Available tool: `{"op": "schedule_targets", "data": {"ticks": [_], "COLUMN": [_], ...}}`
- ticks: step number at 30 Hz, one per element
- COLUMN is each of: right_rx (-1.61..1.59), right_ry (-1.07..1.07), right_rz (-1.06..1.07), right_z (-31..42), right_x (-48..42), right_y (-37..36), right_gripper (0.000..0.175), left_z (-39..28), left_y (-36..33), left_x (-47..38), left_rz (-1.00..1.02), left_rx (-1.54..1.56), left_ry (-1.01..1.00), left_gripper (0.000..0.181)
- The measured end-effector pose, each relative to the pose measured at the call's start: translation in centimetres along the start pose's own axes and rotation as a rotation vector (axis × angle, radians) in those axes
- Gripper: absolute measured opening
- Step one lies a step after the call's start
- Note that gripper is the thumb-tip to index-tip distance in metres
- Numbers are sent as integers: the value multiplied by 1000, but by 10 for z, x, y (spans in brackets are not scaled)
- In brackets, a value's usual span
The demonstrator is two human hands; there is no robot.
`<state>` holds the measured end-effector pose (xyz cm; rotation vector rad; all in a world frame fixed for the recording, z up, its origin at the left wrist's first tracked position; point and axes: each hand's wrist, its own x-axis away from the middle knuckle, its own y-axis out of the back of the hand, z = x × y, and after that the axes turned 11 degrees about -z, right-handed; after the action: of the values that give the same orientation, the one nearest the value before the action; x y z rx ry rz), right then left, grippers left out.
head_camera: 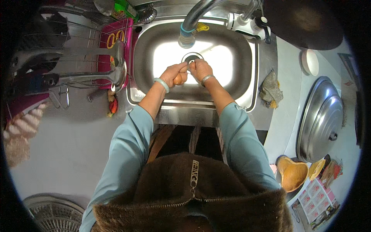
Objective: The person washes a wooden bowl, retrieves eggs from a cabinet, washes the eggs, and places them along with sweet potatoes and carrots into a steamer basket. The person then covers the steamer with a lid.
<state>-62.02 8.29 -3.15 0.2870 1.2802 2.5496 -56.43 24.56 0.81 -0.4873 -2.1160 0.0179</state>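
Both hands meet over the drain (192, 57) of a stainless steel sink (142, 72). My left hand (174, 76), with a pale bangle at the wrist, has curled fingers; a rounded orange-brown patch shows at its palm side, either fingertips or a small held object. My right hand (201, 69), wearing a silver-coloured bracelet, is curled too, its fingertips close to those of the left. Whether anything lies between the fingers cannot be told. Above them hangs the metal faucet spout (194, 17) with a clear nozzle (186, 40) and a blue band.
A pink basket (127, 43) with yellow-handled scissors (111, 40) and ladles stands left of the sink. A white tap unit (245, 25) is at the back right. Rightward lie a crumpled cloth (272, 90), a white bowl (310, 62) and a large metal lid (318, 121).
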Motion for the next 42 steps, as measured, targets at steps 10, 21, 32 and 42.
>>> {"op": "schedule_targets", "data": {"ticks": [10, 21, 32, 42], "right_rx": [143, 129, -583, 63], "right_ry": [367, 249, -73, -4], "right_rz": [-111, 89, 330, 74], "right_z": [-16, -7, 1, -34], "right_x": [-19, -22, -9, -15], "right_y": [-47, -23, 19, 16], "right_gripper": [20, 34, 41, 31], "left_z": [10, 2, 4, 11], "left_y": [5, -2, -20, 2], "left_x": [-19, -42, -28, -31], "left_rz": [-11, -20, -22, -100], "left_rx": [98, 63, 14, 70], "left_ry": [72, 126, 153, 172], "left_gripper": [37, 35, 44, 25]}}
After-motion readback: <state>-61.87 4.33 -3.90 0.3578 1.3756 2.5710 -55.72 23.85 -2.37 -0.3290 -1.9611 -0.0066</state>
